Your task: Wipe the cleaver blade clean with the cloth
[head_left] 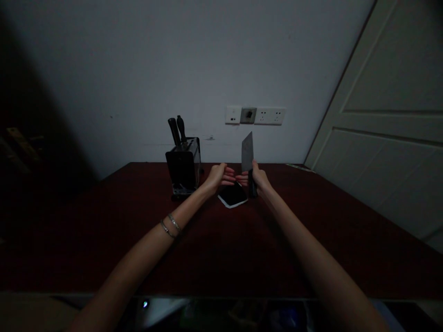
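Note:
My right hand [259, 179] grips the black handle of a cleaver [247, 153], its broad grey blade pointing up. The thumb lies along the handle, and some of the fingers reach out to the left. My left hand [220, 175] is just left of it, palm turned toward the knife, fingers stretched out with nothing in them. Under and between the hands lies a dark cloth-like piece with a white edge [232, 197]. Left of my left hand stands a black knife block [180, 168] with two black-handled tools upright in its slots.
The dark red table [221, 249] reaches back to a pale wall. Wall sockets [270, 115] sit above it, behind the cleaver. A panelled white door [387, 120] flanks the table on the right. Dim items show below the table's front edge.

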The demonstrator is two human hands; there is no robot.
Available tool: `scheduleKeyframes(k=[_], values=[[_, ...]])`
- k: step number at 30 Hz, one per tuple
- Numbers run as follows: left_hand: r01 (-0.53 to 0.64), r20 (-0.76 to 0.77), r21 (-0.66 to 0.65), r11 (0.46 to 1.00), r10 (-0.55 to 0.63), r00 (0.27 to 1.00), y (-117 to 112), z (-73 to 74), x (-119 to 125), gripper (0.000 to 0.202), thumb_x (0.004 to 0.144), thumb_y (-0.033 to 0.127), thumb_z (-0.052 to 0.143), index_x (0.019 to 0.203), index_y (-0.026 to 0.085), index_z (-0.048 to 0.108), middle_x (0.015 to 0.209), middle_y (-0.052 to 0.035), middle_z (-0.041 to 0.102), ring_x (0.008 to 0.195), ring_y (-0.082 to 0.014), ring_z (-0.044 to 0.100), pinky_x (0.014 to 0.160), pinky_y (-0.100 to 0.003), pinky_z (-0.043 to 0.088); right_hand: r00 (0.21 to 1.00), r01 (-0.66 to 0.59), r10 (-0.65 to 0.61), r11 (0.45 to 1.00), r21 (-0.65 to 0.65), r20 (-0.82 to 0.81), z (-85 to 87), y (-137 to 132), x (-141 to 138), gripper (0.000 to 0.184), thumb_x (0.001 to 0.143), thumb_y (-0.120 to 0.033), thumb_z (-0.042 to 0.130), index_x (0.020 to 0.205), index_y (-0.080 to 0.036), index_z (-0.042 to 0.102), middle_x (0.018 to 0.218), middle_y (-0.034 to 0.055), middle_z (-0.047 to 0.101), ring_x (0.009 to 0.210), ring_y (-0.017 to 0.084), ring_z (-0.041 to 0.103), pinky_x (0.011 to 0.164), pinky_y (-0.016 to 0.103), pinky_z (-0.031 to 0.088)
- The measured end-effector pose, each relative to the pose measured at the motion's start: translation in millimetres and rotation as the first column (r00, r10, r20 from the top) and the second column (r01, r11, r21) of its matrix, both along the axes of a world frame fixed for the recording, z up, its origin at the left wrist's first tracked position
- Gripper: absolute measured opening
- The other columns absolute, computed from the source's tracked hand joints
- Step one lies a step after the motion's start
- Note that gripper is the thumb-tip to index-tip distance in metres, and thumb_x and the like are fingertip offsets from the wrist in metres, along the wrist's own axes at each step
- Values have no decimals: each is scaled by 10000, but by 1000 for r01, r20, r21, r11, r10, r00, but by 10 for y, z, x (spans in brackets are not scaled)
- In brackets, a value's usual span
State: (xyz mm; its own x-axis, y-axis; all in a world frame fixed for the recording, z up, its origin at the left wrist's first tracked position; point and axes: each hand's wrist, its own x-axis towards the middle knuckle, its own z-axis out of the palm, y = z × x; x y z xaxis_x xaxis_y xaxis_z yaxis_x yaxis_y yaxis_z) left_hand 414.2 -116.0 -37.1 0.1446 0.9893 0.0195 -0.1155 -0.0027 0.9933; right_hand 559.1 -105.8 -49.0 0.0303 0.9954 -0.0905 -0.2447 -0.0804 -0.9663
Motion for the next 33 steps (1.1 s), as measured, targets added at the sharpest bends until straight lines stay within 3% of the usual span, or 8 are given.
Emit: scheduleKeyframes(k=[5, 10, 18, 33], values=[[110, 84, -152, 982, -98, 992, -31, -30, 45, 365, 857, 294, 321, 720, 91, 592, 685, -127, 655, 591, -151, 624, 637, -266, 507, 1000, 20, -20, 1000, 18, 23, -24, 34, -44, 563, 849, -565, 315, 723, -96, 600, 511, 117, 633, 475, 171, 608, 473, 270, 517], [137, 201, -275, 952, -82, 976, -55, -111, 140, 386, 866, 285, 294, 792, 53, 593, 691, -139, 636, 612, -157, 611, 647, -260, 496, 994, 54, -56, 998, 22, 93, -34, 72, -115, 613, 853, -561, 284, 726, -77, 638, 504, 111, 638, 429, 159, 587, 425, 242, 488], [73, 206, -314, 947, -7, 979, -58, -161, 172, 419, 885, 329, 229, 870, 58, 548, 686, -105, 577, 601, -156, 559, 613, -264, 468, 971, 93, -114, 990, 109, 208, -73, 90, -245, 617, 852, -540, 292, 685, -80, 667, 571, 122, 667, 469, 161, 608, 417, 220, 460], [27, 231, -335, 942, 55, 971, -129, -260, 279, 292, 900, 349, 253, 750, 183, 440, 453, 69, 334, 352, -79, 300, 433, -180, 249, 922, 139, -187, 977, 161, 338, -360, 160, -419, 609, 797, -601, 347, 606, -104, 643, 557, 119, 653, 489, 184, 605, 460, 245, 432]])
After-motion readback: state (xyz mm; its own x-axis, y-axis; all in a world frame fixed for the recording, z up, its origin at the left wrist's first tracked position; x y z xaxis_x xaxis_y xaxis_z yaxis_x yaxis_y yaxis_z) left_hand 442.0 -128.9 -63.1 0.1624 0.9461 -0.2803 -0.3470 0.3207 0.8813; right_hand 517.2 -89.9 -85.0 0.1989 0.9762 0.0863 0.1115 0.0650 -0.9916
